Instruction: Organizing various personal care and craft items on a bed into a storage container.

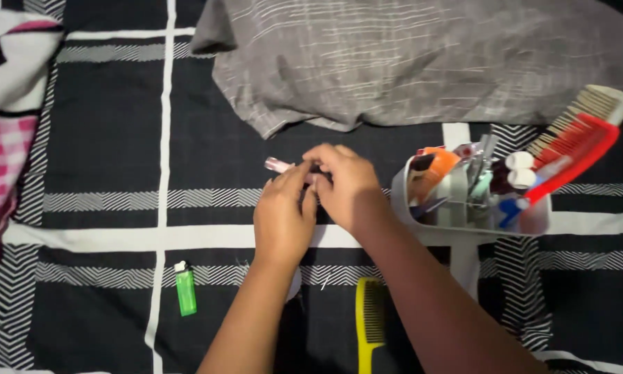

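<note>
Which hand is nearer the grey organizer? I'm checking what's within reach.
Right. The right hand is just left of the grey organizer, almost beside it; the left hand is farther left.

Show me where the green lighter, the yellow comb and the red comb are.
green lighter [185, 291], head view, middle of its body
yellow comb [370, 320], head view, its toothed part
red comb [574, 154], head view, its spine

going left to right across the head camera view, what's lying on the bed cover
Pink checked cloth → green lighter → left hand → right hand → yellow comb → grey organiser tub → red comb.
</note>
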